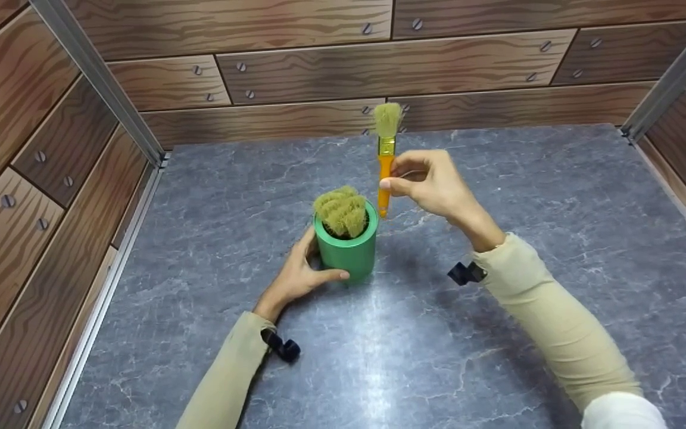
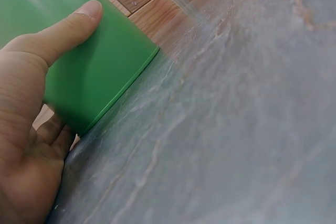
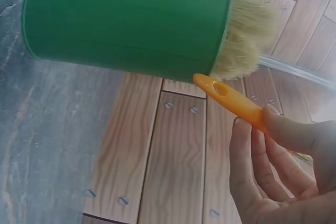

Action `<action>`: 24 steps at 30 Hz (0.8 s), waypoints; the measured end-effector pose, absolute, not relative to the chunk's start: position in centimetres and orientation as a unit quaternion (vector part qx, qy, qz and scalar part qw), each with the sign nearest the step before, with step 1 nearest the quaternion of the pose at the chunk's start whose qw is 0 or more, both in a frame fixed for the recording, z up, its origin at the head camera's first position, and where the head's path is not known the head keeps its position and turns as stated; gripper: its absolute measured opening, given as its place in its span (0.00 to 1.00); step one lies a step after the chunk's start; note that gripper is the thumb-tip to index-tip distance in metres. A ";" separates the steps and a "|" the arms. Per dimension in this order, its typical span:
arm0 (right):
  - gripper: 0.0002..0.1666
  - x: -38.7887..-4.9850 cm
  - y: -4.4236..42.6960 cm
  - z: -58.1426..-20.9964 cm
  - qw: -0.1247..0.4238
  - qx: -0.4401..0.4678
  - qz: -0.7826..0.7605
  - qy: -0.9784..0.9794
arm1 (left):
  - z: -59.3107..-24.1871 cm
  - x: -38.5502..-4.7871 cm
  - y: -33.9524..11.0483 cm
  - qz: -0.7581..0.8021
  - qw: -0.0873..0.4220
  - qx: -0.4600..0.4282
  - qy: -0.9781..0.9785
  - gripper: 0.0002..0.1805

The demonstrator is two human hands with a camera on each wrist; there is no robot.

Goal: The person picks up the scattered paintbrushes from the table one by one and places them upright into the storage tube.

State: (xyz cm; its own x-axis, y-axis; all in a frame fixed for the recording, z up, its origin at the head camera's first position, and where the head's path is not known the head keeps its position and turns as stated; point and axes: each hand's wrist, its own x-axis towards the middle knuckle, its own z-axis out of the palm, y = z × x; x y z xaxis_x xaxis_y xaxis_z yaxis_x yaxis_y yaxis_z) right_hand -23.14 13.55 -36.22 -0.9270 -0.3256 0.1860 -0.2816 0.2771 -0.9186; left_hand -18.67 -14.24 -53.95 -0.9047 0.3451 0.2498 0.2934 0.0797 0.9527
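A green cylindrical holder (image 1: 348,259) stands upright on the table, with several pale bristle heads (image 1: 341,211) sticking up out of its mouth. My left hand (image 1: 300,275) grips the holder from its left side, thumb across the front; in the left wrist view the thumb lies on the green wall (image 2: 100,77). Just right of the holder, my right hand (image 1: 435,182) pinches a paintbrush by its orange handle (image 1: 384,173), bristles (image 1: 388,119) up. The right wrist view shows the handle's holed end (image 3: 220,90) close to the holder's rim; whether they touch cannot be told.
The grey marbled tabletop (image 1: 212,238) spreads all round the holder. Wood-patterned walls (image 1: 319,71) enclose it at the back and sides, with metal corner posts (image 1: 105,77). A black wrist mount (image 1: 467,273) sits on the right sleeve, another (image 1: 280,345) on the left.
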 end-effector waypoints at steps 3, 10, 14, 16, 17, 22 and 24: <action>0.11 -22.9 13.5 -35.8 0.012 -0.197 -0.574 0.795 | -53.9 -18.7 -14.2 0.646 0.020 0.219 0.731 0.64; 0.09 -22.4 13.1 -35.5 0.010 -0.195 -0.587 0.785 | -53.9 -18.7 -14.2 0.645 0.019 0.215 0.733 0.65; 0.09 -22.3 12.8 -35.6 0.004 -0.191 -0.587 0.786 | -53.9 -18.6 -14.2 0.646 0.018 0.217 0.732 0.65; 0.09 -22.3 12.6 -35.8 -0.004 -0.194 -0.583 0.789 | -53.9 -18.6 -14.2 0.645 0.018 0.219 0.732 0.64; 0.09 -22.3 12.5 -35.8 -0.009 -0.196 -0.580 0.791 | -53.9 -18.6 -14.2 0.645 0.018 0.220 0.731 0.64; 0.09 -22.2 12.1 -36.1 -0.033 -0.198 -0.566 0.800 | -53.8 -18.6 -14.2 0.643 0.018 0.219 0.734 0.62; 0.10 -22.2 12.0 -36.1 -0.037 -0.197 -0.564 0.801 | -53.7 -18.6 -14.2 0.642 0.018 0.216 0.735 0.63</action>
